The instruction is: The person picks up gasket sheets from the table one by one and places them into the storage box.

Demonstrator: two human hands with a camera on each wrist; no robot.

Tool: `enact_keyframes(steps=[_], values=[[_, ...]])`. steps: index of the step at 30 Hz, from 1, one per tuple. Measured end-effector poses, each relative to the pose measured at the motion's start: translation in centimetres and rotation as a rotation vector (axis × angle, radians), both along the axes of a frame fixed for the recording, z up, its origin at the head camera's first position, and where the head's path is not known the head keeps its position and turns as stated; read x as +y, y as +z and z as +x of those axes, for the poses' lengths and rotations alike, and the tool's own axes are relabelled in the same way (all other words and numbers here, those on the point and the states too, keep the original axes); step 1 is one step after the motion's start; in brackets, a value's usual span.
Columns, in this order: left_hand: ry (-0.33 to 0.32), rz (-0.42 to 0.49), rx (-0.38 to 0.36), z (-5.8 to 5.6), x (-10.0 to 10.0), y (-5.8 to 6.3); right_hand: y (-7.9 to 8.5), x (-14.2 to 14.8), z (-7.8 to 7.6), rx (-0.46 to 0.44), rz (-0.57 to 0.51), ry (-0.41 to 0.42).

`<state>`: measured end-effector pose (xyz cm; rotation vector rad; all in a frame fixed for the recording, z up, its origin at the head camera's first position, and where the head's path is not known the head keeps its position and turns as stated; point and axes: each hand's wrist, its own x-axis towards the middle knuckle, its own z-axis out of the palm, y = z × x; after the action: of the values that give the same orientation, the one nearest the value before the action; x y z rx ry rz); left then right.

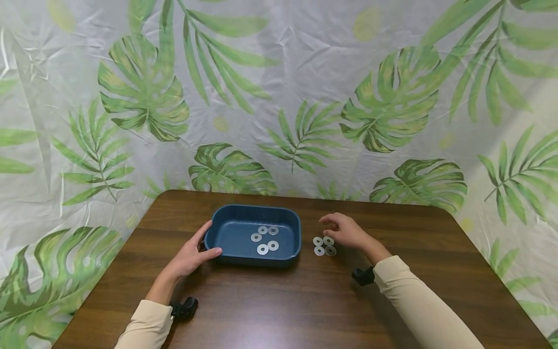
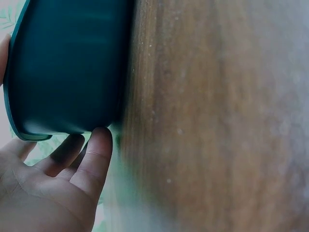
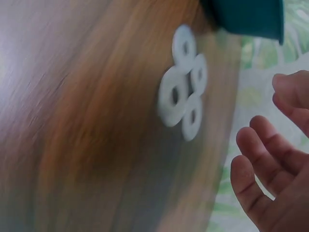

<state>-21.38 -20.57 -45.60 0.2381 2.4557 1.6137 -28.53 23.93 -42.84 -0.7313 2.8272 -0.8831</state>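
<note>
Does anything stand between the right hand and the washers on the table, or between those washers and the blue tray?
Nothing visible stands between the right hand and the four washers. From those washers into the blue tray, only its raised right wall intervenes.

On the table (image 1: 244,300), four washers (image 1: 316,251) lie right of the tray (image 1: 248,257) holding five (image 1: 276,246).
</note>
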Motion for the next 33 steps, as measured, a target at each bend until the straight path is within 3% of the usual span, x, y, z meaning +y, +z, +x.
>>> enact_keyframes(steps=[13,22,33], values=[[-0.012,0.013,0.000,0.2,0.0,-0.1,-2.2,2.7,-0.9,-0.090,0.100,0.031],[0.003,0.026,-0.016,0.2,0.1,0.1,-2.8,2.6,-1.5,-0.061,0.129,0.061],[0.006,0.024,-0.004,0.2,-0.1,0.0,-3.0,2.2,-1.9,-0.056,0.148,0.006]])
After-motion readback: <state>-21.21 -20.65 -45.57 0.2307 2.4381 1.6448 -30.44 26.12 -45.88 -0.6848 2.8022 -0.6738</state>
